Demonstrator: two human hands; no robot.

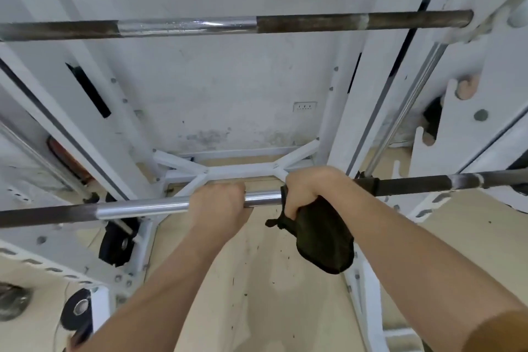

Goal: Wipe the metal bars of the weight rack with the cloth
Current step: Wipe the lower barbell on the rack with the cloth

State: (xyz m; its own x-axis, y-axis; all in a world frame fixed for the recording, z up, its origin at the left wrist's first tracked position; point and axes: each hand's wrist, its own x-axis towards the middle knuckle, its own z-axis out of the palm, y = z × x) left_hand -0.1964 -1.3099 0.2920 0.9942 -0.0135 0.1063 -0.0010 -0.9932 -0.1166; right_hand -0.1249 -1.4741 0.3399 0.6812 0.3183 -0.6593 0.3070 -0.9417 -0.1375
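Observation:
A long metal bar (143, 206) runs across the lower middle of the white weight rack (380, 94), shiny in its centre and dark toward both ends. My left hand (218, 203) grips the shiny part from above. Just to its right my right hand (311, 188) grips the bar through a dark green cloth (323, 240), whose loose end hangs below the bar. A second bar (185, 26) lies across the rack higher up, with a chrome centre and rusty brown ends.
White uprights stand left and right, and a chrome guide rod (411, 100) slants down the right side. A white cross brace (240, 170) lies on the beige floor behind the bar. Black weight plates (117, 246) sit low at the left.

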